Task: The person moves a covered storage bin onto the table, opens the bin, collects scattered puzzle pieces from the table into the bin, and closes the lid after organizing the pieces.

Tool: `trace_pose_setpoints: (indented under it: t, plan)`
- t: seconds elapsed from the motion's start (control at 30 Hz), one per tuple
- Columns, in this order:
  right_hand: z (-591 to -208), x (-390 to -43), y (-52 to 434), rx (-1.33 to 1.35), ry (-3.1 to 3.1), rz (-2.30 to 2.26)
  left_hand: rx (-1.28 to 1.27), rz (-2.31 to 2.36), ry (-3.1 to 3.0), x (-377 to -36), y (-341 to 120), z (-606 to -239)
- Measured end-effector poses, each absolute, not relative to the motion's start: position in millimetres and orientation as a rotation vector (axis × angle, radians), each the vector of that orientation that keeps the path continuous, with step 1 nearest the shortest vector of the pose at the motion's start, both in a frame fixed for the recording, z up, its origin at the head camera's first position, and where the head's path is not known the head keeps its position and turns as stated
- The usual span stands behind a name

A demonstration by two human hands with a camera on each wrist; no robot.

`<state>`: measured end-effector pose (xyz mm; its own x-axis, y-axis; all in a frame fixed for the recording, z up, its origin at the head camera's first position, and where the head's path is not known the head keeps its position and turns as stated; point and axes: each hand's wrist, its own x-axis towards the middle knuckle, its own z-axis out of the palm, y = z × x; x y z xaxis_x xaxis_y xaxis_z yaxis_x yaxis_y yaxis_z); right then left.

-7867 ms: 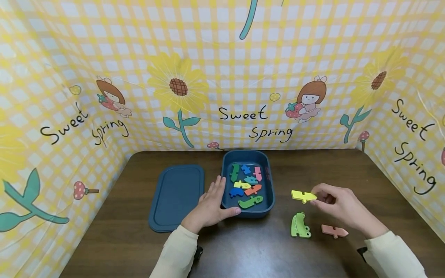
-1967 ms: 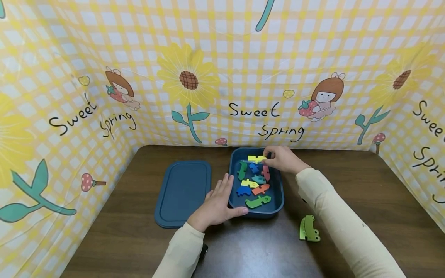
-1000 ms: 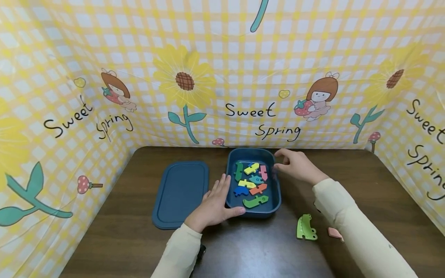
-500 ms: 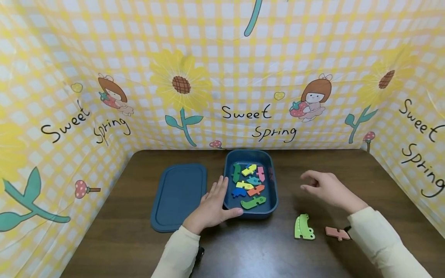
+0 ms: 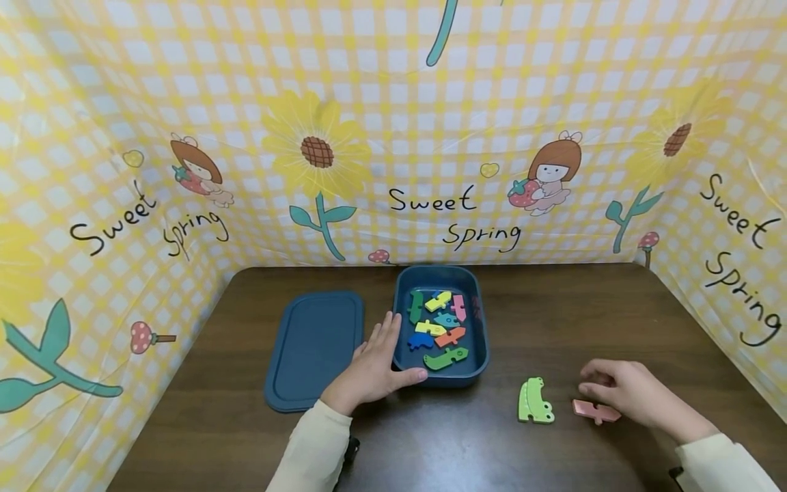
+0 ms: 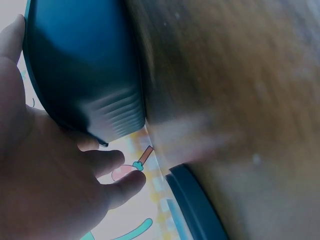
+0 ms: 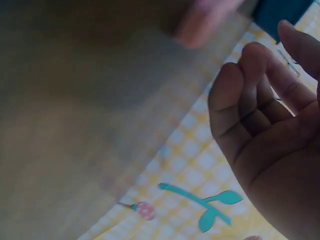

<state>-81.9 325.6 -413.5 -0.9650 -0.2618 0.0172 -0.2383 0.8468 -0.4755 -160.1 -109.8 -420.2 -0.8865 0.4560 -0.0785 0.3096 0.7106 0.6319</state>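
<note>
My left hand (image 5: 371, 369) rests against the near left corner of a dark blue box (image 5: 482, 342), fingers straight along its side and thumb on the front rim. In the left wrist view the fingers touch the box wall (image 6: 85, 65). Inside lie several flat, notched toy pieces, including a yellow piece (image 5: 439, 301) partly over a blue one and a green piece (image 5: 446, 358). My right hand (image 5: 639, 396), fingers loosely bent and holding nothing, hovers just beside a pink pointed piece (image 5: 595, 411) on the table. Left of that lies a light green crocodile-like piece (image 5: 535, 402).
A dark blue lid (image 5: 315, 352) lies flat to the left of the box. The brown wooden table (image 5: 553, 301) is bounded at the back and sides by a yellow checked cloth (image 5: 393, 137) with printed flowers and lettering.
My right hand carried a yellow piece to the box and let go of it there. It has since moved back right and nearer, down beside the pink piece. The left hand has stayed.
</note>
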Motion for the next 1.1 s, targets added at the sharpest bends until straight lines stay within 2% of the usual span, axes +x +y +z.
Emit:
trace_pose_setpoints:
  t: [0.5,1.1]
  plan:
    - [-441.0,-43.4,353.9,-0.367,3.002,-0.767,0.608,0.933,2.691,-161.4,-109.5,-422.6]
    - [-449.7,-45.5,351.8,-0.566,3.101,-0.739,0.602,0.927,2.692,-161.7,-109.2,-423.3]
